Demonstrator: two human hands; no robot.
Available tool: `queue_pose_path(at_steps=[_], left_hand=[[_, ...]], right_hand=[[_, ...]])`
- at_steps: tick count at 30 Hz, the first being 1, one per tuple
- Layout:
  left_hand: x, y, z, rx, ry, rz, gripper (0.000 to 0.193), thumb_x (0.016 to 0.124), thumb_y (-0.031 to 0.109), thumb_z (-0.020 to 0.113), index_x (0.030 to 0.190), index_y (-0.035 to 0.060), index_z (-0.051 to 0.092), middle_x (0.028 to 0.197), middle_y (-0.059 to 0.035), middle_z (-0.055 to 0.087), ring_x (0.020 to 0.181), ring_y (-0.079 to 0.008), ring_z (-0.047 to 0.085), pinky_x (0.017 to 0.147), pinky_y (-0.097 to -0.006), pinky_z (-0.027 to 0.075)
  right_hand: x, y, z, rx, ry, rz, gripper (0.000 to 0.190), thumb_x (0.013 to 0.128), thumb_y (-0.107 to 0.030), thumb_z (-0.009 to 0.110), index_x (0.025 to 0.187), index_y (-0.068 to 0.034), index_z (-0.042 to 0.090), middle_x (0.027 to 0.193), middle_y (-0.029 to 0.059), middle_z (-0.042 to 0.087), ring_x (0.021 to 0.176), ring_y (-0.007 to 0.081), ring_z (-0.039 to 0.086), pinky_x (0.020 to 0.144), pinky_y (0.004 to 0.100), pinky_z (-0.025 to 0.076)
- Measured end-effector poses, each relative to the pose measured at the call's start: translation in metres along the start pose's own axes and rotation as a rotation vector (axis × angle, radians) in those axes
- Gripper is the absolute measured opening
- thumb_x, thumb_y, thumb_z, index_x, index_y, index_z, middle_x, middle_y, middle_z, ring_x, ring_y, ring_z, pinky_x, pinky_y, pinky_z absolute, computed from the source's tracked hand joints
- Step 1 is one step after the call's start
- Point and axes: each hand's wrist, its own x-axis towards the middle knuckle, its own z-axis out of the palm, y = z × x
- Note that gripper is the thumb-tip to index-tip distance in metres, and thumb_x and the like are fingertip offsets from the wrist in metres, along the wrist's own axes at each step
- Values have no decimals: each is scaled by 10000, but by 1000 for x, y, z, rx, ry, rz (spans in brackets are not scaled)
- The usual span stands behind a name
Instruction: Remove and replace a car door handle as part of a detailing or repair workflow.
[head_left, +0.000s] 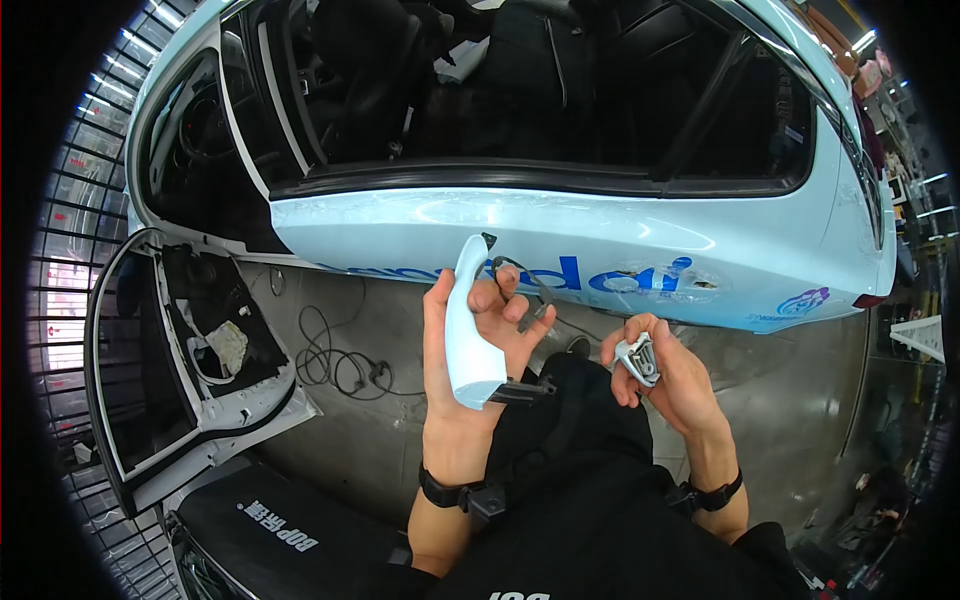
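Note:
Before me is the side of a light blue car (420, 225) with blue lettering across its door. In my left hand (487, 330) lies a light blue car door handle (472, 330), held roughly upright, with a dark bracket at its lower end and a thin black cable near my fingers. My right hand (667, 367), to the right of it, grips a small silvery-white part (637, 360), perhaps a handle end cap, between thumb and fingers. Right of the handle, the door skin shows a small opening (703, 284) with a scuffed-looking patch around it.
At the left stands an open car door (202, 375) with its inner trim off. A coiled black cable (345, 367) lies on the grey floor (352, 442). A black covered case or cushion (300, 525) is at the lower left. A wire grid (67, 270) runs along the far left.

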Motion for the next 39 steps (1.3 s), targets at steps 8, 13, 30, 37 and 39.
queue_pose_path(at_steps=[8,13,30,37,39], left_hand=[[-6,-5,-9,47,-51,77,519,1017,498,358,635,172,491,971,-15,539,781,-118,494,981,-435,410],[-16,-8,-6,152,-96,179,549,1023,501,323,620,164,480,947,-25,539,800,-124,486,987,-422,396],[-47,-22,2,48,-76,79,491,1017,465,379,625,201,512,882,31,562,765,-114,491,997,-496,423],[-56,-30,8,-54,-1,35,500,1000,500,398,644,166,504,943,-2,561,757,-117,456,981,-428,403],[-57,-32,7,-70,-5,20,493,999,504,403,657,164,506,957,-1,561,758,-115,449,980,-423,402]], right_hand=[[-7,-7,22,-163,14,-15,192,981,-231,609,909,-79,517,961,99,610,682,114,569,587,240,450],[-12,-20,51,-518,-69,-282,184,787,-46,787,789,-46,603,845,39,625,733,114,591,614,262,455],[-24,-24,98,-1002,20,-937,336,607,-131,905,904,-92,754,784,27,614,564,138,578,453,260,428],[-29,-25,99,-975,29,-953,333,606,-127,909,896,-78,754,764,32,628,558,130,579,438,255,415],[-30,-25,100,-969,32,-955,332,606,-124,909,895,-75,754,764,34,631,560,129,584,440,255,416]])
